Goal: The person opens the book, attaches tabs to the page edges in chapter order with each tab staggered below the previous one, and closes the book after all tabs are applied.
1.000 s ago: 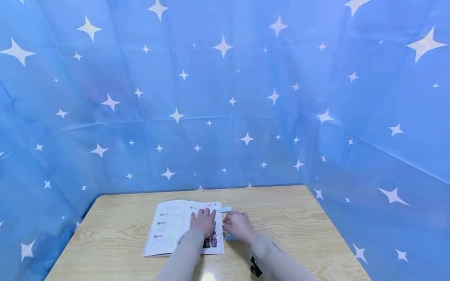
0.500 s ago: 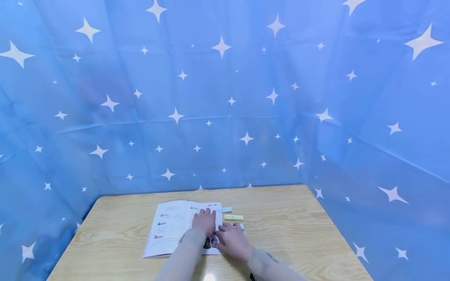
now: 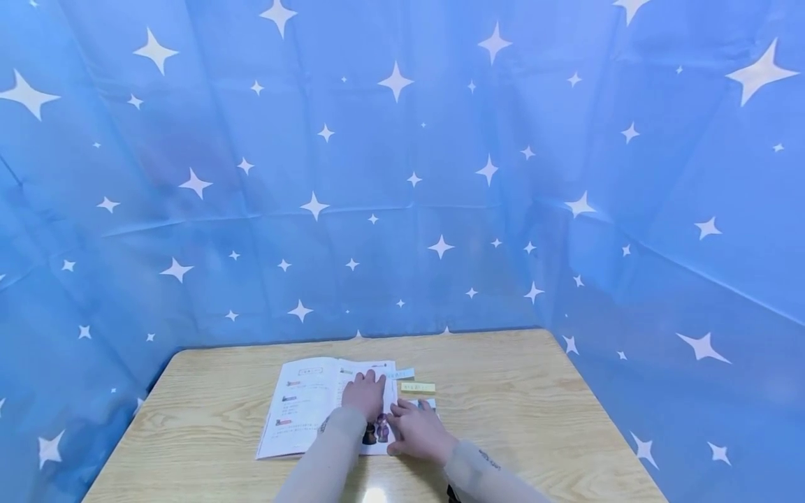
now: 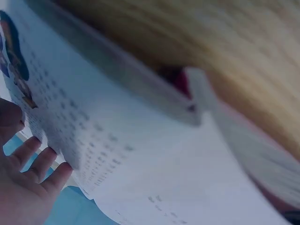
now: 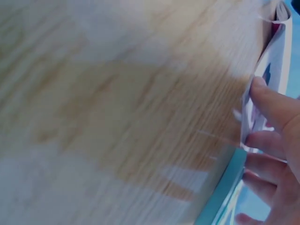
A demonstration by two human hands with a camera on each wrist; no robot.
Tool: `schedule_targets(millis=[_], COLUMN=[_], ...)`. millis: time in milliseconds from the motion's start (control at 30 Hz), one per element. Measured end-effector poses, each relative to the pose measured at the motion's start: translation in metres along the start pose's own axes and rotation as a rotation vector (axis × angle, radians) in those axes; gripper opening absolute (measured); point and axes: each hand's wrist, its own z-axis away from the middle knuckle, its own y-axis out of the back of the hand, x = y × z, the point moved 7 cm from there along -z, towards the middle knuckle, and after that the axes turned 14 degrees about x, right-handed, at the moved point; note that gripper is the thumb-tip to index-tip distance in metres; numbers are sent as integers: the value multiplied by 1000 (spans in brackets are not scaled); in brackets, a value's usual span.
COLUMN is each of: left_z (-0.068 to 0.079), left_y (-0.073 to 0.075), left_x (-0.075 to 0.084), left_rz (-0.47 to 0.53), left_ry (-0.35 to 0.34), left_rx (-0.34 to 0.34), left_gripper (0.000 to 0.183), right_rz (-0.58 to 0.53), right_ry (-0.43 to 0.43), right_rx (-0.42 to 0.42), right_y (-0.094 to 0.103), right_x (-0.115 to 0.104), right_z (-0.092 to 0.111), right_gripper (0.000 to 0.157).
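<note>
An open book (image 3: pixel 302 412) lies on the wooden table, its pages printed with text and figures. My left hand (image 3: pixel 363 395) rests on the right-hand page with fingers spread, pressing near its outer edge. At the lower part of that edge is my right hand (image 3: pixel 420 429). In the right wrist view its thumb and index finger touch the page edge, and the other fingers lie over a blue strip (image 5: pixel 222 187). Beside the book are a light blue tab (image 3: pixel 402 374) and a yellow tab (image 3: pixel 418 388) with writing. Another bluish tab (image 3: pixel 431 403) is partly hidden by the right hand.
The wooden table (image 3: pixel 516 405) reaches back to a blue curtain (image 3: pixel 390 279) with white stars. A small dark object (image 3: pixel 453 494) shows by the right forearm, mostly covered by it.
My right hand has moved from the tabs down toward the lower page edge, uncovering the yellow tab. Over the last half second it barely moves. The left hand stays on the page.
</note>
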Motion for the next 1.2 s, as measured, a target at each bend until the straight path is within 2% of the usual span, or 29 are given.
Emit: schedule_targets(millis=[200,367,533,667,867,1033,1200], left_z=[-10,-5,1,4,8,7,1], left_y=[-6,-3,10,18,17,17,10], left_x=[-2,-3,3,8,12,10,13], left_rz=[11,17,36,29,25,-12,-19], left_ry=[52,88,104,90,88,89,110], left_rx=[-29,-38,-60,-86,-139,-116,-94], left_gripper=[46,46,44,42,44,47,48], right_rz=[-13,-12,-11,-12,-25,-26,-10], right_ry=[5,23,11,10,30,47,71], right_rx=[-6,-4,-8,0,8,22,57], right_y=[-4,-4,-5,-6,-6,-2,0], right_x=[1,-5,-4,0,2,-3,-4], right_z=[3,4,5,5,5,4,6], right_gripper=[65,64,65,65,63,63,59])
